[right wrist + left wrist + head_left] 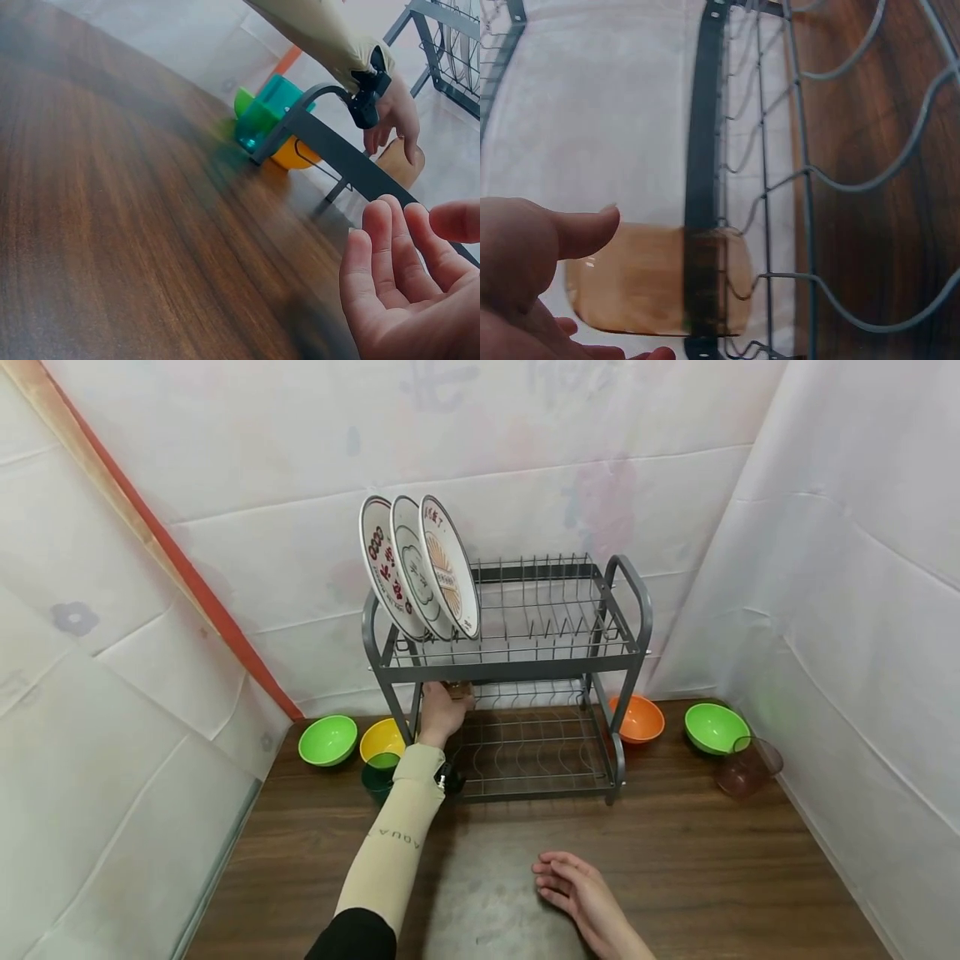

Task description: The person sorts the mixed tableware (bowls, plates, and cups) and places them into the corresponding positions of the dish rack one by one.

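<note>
One amber cup (630,289), near left fingers (601,352)

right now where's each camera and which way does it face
Head: on the head, facing forward and down at the dish rack; left hand and right hand show.
Left wrist: on that wrist, facing the amber cup; part of the left hand shows.
Right wrist: on that wrist, facing across the table; right hand and left forearm show.
Shared: head and right wrist both show the left hand.
</note>
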A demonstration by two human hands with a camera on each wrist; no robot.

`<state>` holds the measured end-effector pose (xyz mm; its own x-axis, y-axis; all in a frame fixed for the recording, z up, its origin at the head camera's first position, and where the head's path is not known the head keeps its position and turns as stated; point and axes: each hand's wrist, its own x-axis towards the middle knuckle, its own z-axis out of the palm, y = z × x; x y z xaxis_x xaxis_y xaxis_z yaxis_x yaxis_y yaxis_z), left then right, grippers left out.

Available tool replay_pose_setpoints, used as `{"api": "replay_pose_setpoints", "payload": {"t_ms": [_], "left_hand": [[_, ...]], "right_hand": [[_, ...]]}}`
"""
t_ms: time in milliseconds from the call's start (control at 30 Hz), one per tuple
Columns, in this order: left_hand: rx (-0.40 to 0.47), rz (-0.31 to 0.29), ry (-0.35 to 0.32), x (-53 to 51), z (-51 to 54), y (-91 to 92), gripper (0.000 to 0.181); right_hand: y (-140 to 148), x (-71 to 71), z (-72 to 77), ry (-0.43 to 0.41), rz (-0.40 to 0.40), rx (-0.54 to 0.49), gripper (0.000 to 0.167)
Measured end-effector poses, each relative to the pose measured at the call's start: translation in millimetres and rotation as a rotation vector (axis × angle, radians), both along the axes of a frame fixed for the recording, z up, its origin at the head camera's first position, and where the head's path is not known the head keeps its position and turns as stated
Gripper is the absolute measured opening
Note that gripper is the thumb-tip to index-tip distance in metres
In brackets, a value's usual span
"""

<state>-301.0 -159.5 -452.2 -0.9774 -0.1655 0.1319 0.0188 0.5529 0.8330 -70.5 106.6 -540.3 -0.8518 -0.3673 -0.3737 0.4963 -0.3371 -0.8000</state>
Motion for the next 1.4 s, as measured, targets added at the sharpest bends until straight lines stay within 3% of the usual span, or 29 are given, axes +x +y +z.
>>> {"api": "replay_pose_setpoints", "payload": {"t_ms": [267, 400, 500, 733, 1000, 1133, 1233, 1400], "left_hand": [[-0.105, 0.026, 0.099, 18.9, 13.3, 5.6, 0.091], [-0.12, 0.0, 0.167, 33.8, 22.5, 12.7, 0.086], [-0.114, -0.039, 0.174, 45.1, 28.2, 20.2, 0.077], [0.04, -0.177, 0.115, 74.5, 33.8, 30.4, 0.047], [0.192, -0.402, 0.088, 106.7, 24.5, 30.1, 0.021], [0.259, -0.491, 0.054, 120.3, 16.0, 31.9, 0.019], [0.287, -0.532, -0.002, 130.9, 9.7, 34.8, 0.019], [0.25, -0.582, -0.076, 150.5, 4.9, 37.9, 0.014]], "right_hand": [[2.3, -0.2, 0.2, -0.001, -0.002, 0.002, 0.035], [3.7, -0.5, 0.2, 0.009, -0.001, 0.003, 0.035], [6.6, -3.0, 1.2, 0.021, -0.005, 0.002, 0.034], [18.4, -11.4, 3.9, 0.061, -0.057, 0.01, 0.03], [33.5, -22.4, 6.4, 0.0, -0.197, 0.071, 0.031], [46.0, -31.8, 11.1, -0.001, -0.302, 0.151, 0.031], [61.1, -37.9, 15.5, 0.05, -0.34, 0.256, 0.032], [88.5, -47.4, 23.8, 0.117, -0.382, 0.404, 0.031]]}}
